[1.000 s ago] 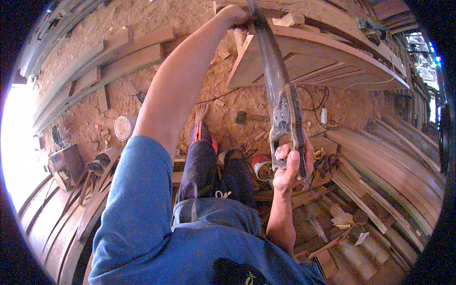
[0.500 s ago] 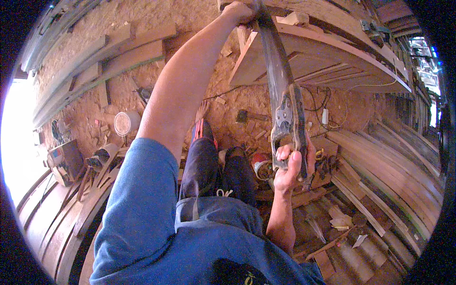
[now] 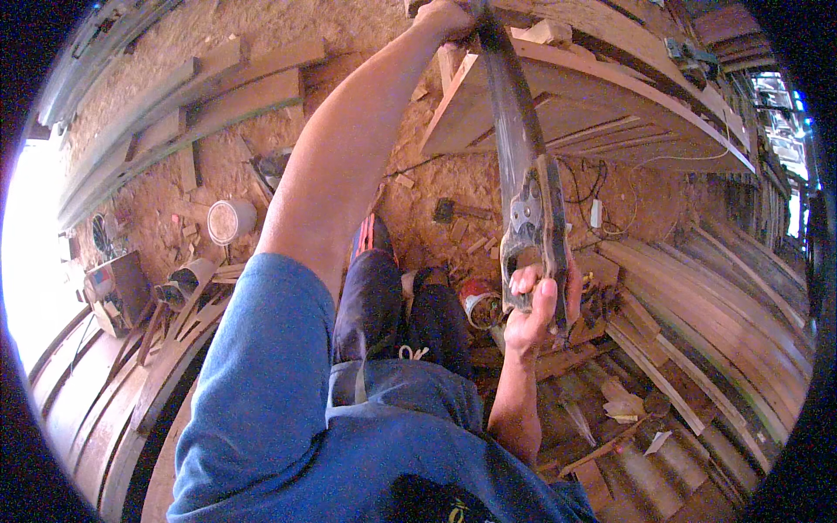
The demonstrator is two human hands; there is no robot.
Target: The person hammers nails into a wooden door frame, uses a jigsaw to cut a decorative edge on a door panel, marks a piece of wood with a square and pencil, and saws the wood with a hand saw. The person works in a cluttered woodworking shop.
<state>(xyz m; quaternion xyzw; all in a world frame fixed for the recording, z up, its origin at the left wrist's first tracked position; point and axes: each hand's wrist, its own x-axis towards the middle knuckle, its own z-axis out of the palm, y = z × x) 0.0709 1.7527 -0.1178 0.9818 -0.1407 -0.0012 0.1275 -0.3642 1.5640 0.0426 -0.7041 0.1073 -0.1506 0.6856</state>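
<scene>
My right hand [image 3: 536,305] grips the dark wooden handle of a hand saw [image 3: 523,187], whose long grey blade runs up and away to the top of the view. My left hand [image 3: 445,17] is stretched far out at the top, pressing on a wooden piece beside the blade's far end. The blade crosses a wooden plank [image 3: 567,105] that lies on a workbench. Below are my dark trousers and a red shoe on the sawdust floor.
Long curved planks [image 3: 715,288] are stacked on the right, more boards [image 3: 200,96] lie at the upper left. A round white dial [image 3: 228,220], a red can [image 3: 478,301], offcuts and a cable litter the floor. Dark boxes [image 3: 118,288] sit at the left.
The saw and my right hand have shifted slightly downward and toward me along the cut. My left hand stays at the plank.
</scene>
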